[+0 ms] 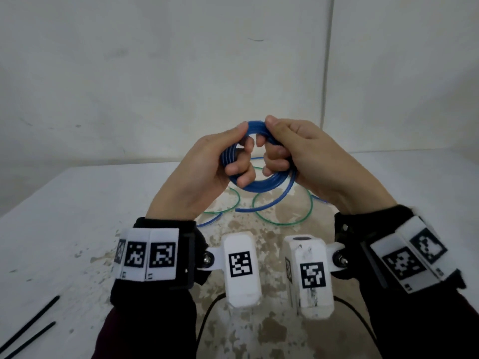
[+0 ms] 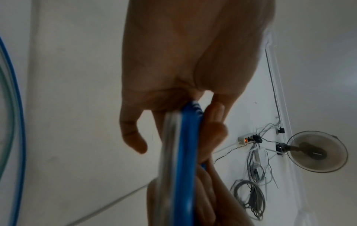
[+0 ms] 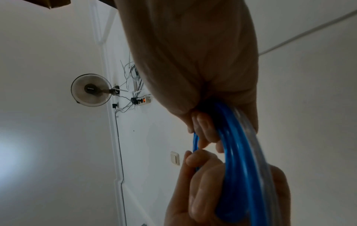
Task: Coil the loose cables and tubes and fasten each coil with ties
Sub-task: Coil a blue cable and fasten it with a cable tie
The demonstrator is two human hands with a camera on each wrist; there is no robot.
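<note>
Head view, frame centre: left hand and right hand each close their grip round the blue tube coil, winding nearly finished; its loose tail needs gathering before ties at lower left.

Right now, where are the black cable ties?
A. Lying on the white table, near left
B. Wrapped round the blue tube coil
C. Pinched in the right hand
A: the thin black cable ties lie loose on the white table, while both hands grip the blue plastic tube coil.
</note>
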